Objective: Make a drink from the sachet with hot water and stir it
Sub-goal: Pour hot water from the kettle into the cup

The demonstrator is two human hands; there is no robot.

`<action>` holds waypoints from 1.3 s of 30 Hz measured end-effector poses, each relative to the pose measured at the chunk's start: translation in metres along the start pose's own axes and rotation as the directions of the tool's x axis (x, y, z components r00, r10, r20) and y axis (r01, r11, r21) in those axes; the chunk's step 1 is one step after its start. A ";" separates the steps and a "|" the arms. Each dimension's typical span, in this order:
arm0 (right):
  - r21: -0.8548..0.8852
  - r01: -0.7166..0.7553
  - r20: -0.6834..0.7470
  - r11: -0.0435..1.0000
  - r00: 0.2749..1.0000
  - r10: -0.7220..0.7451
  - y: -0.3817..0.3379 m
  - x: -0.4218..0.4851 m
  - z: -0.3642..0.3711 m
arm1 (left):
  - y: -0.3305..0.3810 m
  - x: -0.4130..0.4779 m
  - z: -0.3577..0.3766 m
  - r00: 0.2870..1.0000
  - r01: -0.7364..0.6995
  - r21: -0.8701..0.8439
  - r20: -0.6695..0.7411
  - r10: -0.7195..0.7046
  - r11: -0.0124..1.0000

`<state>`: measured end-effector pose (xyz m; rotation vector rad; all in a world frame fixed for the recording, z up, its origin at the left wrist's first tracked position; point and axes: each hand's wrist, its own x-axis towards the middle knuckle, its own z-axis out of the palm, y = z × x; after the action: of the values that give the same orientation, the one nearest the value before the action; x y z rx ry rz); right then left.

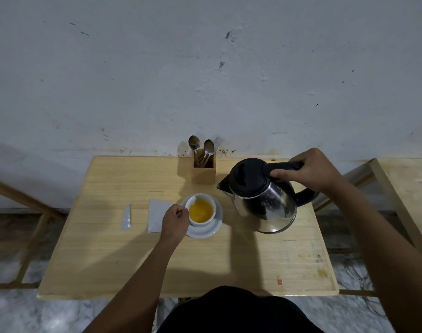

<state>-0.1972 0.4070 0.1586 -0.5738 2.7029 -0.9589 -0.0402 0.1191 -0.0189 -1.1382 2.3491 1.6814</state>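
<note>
A white cup (202,209) of orange-yellow drink stands on a white saucer (213,230) mid-table, a steel kettle (263,200) with a black lid just right of it, the flat white sachet (156,218) and its torn-off strip (126,217) lying left.

My right hand (308,170) grips the kettle (263,195) by its handle at 2 o'clock of the cup (201,209), orange drink inside. My left hand (175,221) pinches the cup's handle at 9 o'clock.
</note>
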 end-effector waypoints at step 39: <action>0.412 0.156 -0.211 0.898 0.975 -0.073 0.128 0.085 -0.003 | 0.016 -0.009 0.041 0.921 0.060 0.161 -0.390 0.008 0.985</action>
<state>-0.3112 0.4635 0.0732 -0.5774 2.5065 -1.6593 -0.0578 0.1604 -0.0193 -1.5851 2.6206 1.3076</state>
